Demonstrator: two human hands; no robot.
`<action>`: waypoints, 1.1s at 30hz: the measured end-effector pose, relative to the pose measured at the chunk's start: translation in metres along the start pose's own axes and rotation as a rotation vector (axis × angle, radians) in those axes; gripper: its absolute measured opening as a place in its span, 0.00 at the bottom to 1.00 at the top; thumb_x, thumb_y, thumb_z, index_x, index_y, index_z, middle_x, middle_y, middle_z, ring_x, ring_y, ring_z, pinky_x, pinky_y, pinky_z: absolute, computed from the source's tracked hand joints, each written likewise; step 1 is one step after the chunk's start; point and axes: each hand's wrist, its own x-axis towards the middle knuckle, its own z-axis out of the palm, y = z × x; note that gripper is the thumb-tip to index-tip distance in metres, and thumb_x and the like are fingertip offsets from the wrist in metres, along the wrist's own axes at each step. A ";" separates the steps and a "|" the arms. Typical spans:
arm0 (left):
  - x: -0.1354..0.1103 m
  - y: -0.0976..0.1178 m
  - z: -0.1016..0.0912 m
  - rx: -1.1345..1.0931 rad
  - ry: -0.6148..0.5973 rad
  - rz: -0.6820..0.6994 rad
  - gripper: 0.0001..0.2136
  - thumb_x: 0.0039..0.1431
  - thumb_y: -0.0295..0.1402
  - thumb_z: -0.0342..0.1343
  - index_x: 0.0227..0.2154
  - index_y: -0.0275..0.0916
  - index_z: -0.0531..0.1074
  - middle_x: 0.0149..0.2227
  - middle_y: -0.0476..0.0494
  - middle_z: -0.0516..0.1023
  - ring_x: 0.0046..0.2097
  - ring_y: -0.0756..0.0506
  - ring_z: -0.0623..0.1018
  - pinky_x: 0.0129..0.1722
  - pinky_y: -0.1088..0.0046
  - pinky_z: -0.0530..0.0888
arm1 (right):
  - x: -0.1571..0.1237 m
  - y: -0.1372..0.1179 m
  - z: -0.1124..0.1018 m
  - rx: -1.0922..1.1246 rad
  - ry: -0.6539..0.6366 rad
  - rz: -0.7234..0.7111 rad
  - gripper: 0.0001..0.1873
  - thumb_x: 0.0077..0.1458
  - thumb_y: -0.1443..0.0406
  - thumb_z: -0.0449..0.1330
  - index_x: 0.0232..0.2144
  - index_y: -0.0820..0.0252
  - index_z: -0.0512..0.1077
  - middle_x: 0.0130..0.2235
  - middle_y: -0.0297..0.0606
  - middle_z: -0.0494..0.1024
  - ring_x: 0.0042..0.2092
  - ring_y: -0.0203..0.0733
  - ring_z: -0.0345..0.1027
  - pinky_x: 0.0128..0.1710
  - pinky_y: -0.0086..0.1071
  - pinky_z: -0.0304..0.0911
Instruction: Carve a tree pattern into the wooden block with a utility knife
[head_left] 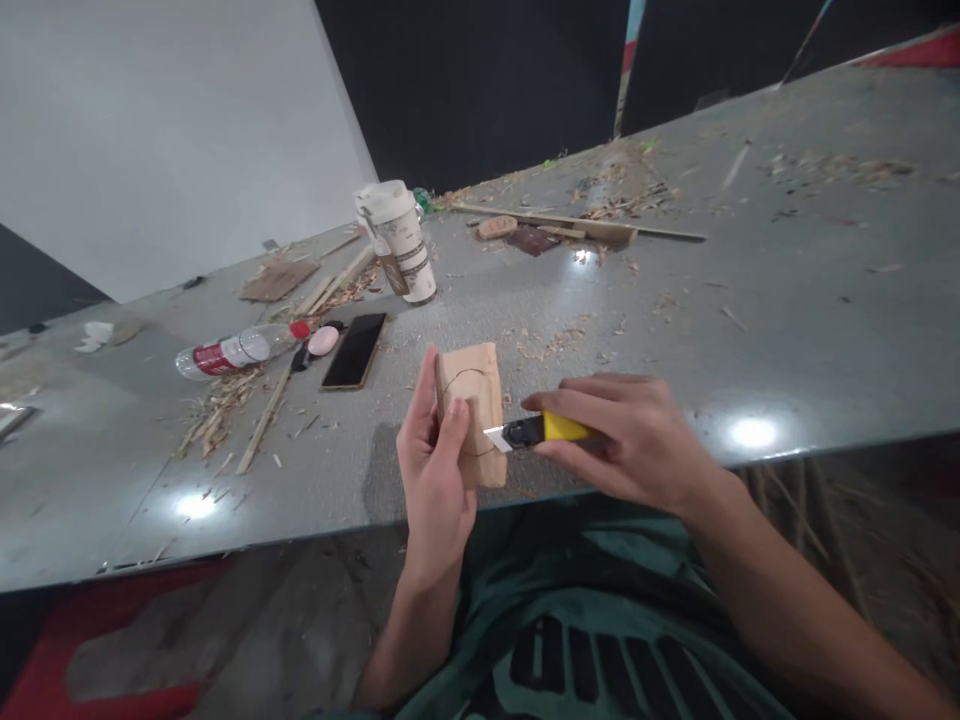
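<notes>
My left hand (433, 462) grips a light wooden block (478, 400) upright at the near edge of the grey table (675, 330). A thin curved line is drawn on the block's face. My right hand (626, 435) is closed round a yellow and black utility knife (536, 431). Its blade tip touches the block's right side, low down.
A black phone (354, 350), a pink oval object (323, 341) and a plastic bottle (238, 351) lie left of the block. A paper cup with a lid (399, 240) stands behind them. Wood strips (577, 222), scraps and shavings litter the table.
</notes>
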 end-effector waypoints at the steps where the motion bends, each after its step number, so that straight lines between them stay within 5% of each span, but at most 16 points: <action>1: 0.000 0.000 0.000 -0.005 -0.001 -0.008 0.27 0.68 0.37 0.66 0.68 0.56 0.72 0.71 0.50 0.74 0.65 0.44 0.79 0.59 0.76 0.80 | 0.000 0.000 0.000 0.009 -0.012 -0.017 0.18 0.73 0.52 0.59 0.49 0.60 0.79 0.35 0.37 0.82 0.32 0.38 0.72 0.33 0.34 0.61; 9: 0.000 0.001 -0.002 0.072 0.003 0.041 0.28 0.70 0.38 0.64 0.71 0.55 0.69 0.75 0.51 0.67 0.73 0.39 0.71 0.67 0.68 0.76 | -0.001 0.001 0.001 -0.010 0.011 -0.022 0.19 0.73 0.51 0.59 0.48 0.59 0.79 0.34 0.37 0.82 0.31 0.38 0.72 0.32 0.34 0.61; 18: -0.009 0.003 -0.006 0.300 -0.051 0.110 0.29 0.70 0.40 0.64 0.72 0.56 0.66 0.78 0.50 0.61 0.77 0.39 0.64 0.76 0.59 0.64 | 0.000 -0.001 0.003 -0.095 0.192 0.195 0.16 0.72 0.53 0.61 0.48 0.57 0.79 0.42 0.41 0.87 0.36 0.43 0.80 0.34 0.35 0.68; 27: -0.004 0.001 0.002 0.132 0.032 0.040 0.30 0.70 0.38 0.65 0.71 0.57 0.67 0.73 0.48 0.71 0.65 0.44 0.78 0.60 0.73 0.79 | -0.002 0.000 0.000 -0.040 0.012 0.044 0.17 0.73 0.52 0.60 0.48 0.58 0.79 0.37 0.38 0.84 0.34 0.40 0.76 0.33 0.35 0.62; 33: -0.004 0.000 0.001 0.193 0.040 0.064 0.31 0.71 0.40 0.63 0.73 0.57 0.63 0.73 0.46 0.71 0.68 0.40 0.76 0.64 0.63 0.79 | 0.000 0.000 -0.001 0.027 -0.080 -0.035 0.20 0.74 0.49 0.57 0.47 0.57 0.79 0.32 0.35 0.80 0.30 0.37 0.70 0.32 0.34 0.57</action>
